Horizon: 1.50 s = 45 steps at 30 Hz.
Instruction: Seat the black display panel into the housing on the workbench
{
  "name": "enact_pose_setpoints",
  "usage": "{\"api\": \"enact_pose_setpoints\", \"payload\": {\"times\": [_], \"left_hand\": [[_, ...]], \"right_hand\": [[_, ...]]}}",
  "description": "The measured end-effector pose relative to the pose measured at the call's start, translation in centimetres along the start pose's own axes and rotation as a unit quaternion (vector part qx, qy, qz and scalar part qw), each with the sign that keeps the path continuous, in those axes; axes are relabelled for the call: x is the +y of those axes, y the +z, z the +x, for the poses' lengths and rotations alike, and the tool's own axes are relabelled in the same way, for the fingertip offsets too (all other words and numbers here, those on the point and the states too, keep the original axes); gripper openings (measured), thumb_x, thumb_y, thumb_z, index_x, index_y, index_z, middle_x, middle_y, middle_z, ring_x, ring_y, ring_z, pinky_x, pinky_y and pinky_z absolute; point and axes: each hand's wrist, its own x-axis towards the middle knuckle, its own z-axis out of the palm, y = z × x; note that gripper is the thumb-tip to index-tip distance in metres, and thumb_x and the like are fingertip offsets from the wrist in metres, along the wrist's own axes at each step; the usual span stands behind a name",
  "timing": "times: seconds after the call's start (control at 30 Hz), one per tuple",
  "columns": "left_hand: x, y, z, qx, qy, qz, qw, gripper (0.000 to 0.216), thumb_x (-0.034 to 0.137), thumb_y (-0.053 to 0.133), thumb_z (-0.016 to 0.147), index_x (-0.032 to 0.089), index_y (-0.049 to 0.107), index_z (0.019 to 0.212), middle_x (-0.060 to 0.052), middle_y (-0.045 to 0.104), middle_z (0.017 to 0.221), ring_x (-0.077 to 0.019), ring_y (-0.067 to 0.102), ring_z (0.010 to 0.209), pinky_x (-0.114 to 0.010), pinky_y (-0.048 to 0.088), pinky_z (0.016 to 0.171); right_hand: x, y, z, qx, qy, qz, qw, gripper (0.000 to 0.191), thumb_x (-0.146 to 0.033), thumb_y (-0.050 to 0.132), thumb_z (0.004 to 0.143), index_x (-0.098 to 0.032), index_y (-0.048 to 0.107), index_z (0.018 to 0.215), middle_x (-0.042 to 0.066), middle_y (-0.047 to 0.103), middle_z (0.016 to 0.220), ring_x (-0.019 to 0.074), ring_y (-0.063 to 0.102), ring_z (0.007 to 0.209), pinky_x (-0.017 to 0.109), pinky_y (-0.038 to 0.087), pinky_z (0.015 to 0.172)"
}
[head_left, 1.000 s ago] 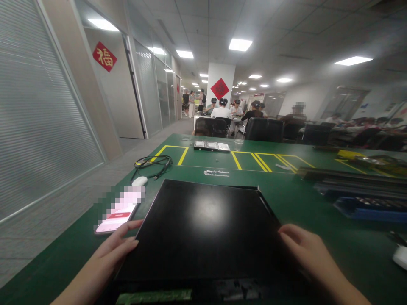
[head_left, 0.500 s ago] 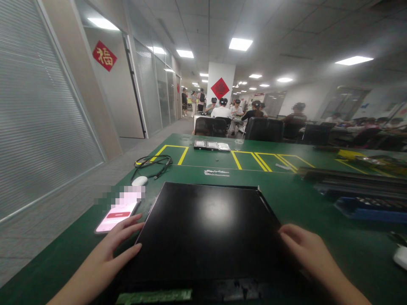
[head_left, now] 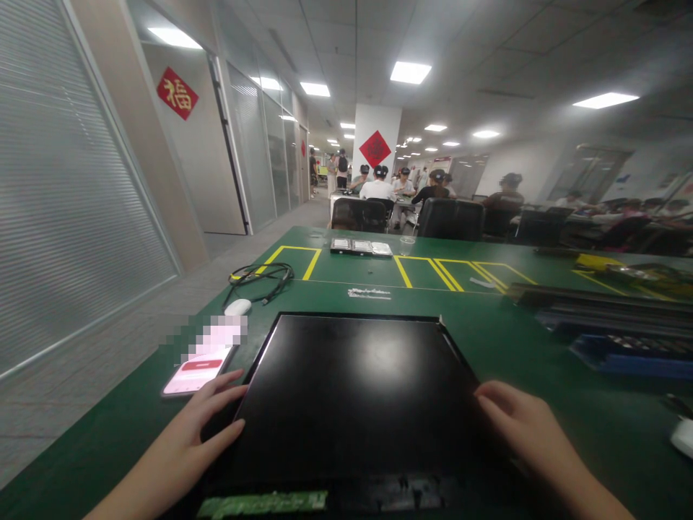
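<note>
A glossy black LCD panel lies face up before me, with a slightly larger black frame around it. A green circuit strip runs along its near edge. My left hand is at the panel's left side, fingers spread and their tips touching the edge. At the right side my right hand is curled, thumb and forefinger close together on the edge. Its other fingers are hidden.
Left of the panel lie a lit phone, a white mouse and a coiled black cable. Hard drives sit at the back of the green table. A blue tray and dark strips are at right.
The panel has shifted slightly to the right, so a strip of the black frame now shows along its left and far edges. My left hand has followed a little; the right hand has hardly moved.
</note>
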Motion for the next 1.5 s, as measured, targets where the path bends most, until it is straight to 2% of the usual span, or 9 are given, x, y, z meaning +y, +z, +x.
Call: {"api": "enact_pose_setpoints", "payload": {"times": [0.33,0.67,0.77,0.83,0.9,1.1,1.23,1.5], "left_hand": [[0.7,0.1,-0.2,-0.019,-0.030,-0.023,0.999,0.045,0.044,0.056,0.082,0.019,0.074,0.115,-0.019,0.063,0.139,-0.0371,0.059,0.127,-0.052,0.046,0.103],[-2.6,2.1,-0.6,0.010,0.015,-0.020,1.000,0.040,0.047,0.055,0.088,0.027,0.072,0.119,-0.010,0.062,0.141,-0.0321,0.059,0.127,-0.049,0.046,0.106],[-1.6,1.3,-0.4,0.015,0.029,-0.002,0.999,0.040,0.047,0.057,0.087,0.027,0.071,0.118,-0.012,0.061,0.141,-0.0338,0.059,0.127,-0.050,0.047,0.104],[-0.4,0.2,-0.2,0.007,0.028,0.017,0.999,0.045,0.047,0.060,0.087,0.027,0.066,0.127,-0.013,0.058,0.144,-0.0349,0.056,0.130,-0.050,0.048,0.104],[0.8,-0.8,-0.2,0.018,0.038,0.041,0.998,0.041,0.047,0.063,0.085,0.028,0.069,0.121,-0.011,0.060,0.144,-0.0368,0.054,0.132,-0.053,0.046,0.105],[2.8,-2.3,-0.9,-0.084,0.120,0.027,0.989,0.043,0.031,0.069,0.081,0.039,0.068,0.124,-0.003,0.064,0.140,-0.0288,0.060,0.126,-0.043,0.049,0.104],[3.1,-2.6,-1.0,-0.155,0.133,0.020,0.979,0.052,0.028,0.074,0.077,0.042,0.067,0.127,-0.002,0.063,0.142,-0.0279,0.062,0.125,-0.040,0.050,0.102],[2.7,-3.1,-0.6,-0.177,0.128,0.017,0.976,0.051,0.027,0.079,0.074,0.043,0.070,0.122,-0.002,0.068,0.136,-0.0286,0.065,0.121,-0.039,0.052,0.100]], "right_hand": [[-0.4,-0.2,-0.1,-0.003,0.008,-0.004,1.000,0.035,-0.052,0.050,0.077,-0.027,0.074,0.076,0.002,0.077,0.076,0.0233,0.071,0.071,0.032,0.052,0.064],[0.0,0.0,0.0,0.004,0.008,-0.004,1.000,0.033,-0.051,0.052,0.077,-0.027,0.076,0.077,0.001,0.077,0.075,0.0231,0.071,0.069,0.031,0.052,0.063],[-0.2,-0.1,-0.1,-0.002,0.008,-0.002,1.000,0.033,-0.051,0.052,0.077,-0.028,0.075,0.077,0.001,0.076,0.073,0.0230,0.071,0.068,0.031,0.052,0.062],[-0.3,-0.2,-0.2,-0.006,0.005,-0.001,1.000,0.033,-0.052,0.052,0.077,-0.027,0.075,0.076,0.001,0.076,0.072,0.0230,0.071,0.067,0.032,0.053,0.061],[-0.3,-0.1,-0.2,-0.003,0.001,-0.001,1.000,0.033,-0.051,0.052,0.077,-0.027,0.075,0.075,0.001,0.076,0.073,0.0230,0.071,0.067,0.032,0.053,0.061],[0.2,0.1,0.0,0.000,0.003,-0.010,1.000,0.034,-0.051,0.051,0.077,-0.027,0.075,0.077,0.002,0.076,0.074,0.0239,0.071,0.069,0.033,0.053,0.063],[0.0,0.0,-0.1,-0.005,0.001,-0.003,1.000,0.034,-0.052,0.052,0.077,-0.027,0.074,0.077,0.002,0.077,0.075,0.0241,0.071,0.071,0.033,0.052,0.064],[0.1,0.0,-0.1,-0.004,0.004,0.001,1.000,0.033,-0.051,0.052,0.078,-0.027,0.074,0.077,0.001,0.076,0.073,0.0237,0.071,0.069,0.032,0.052,0.063]]}}
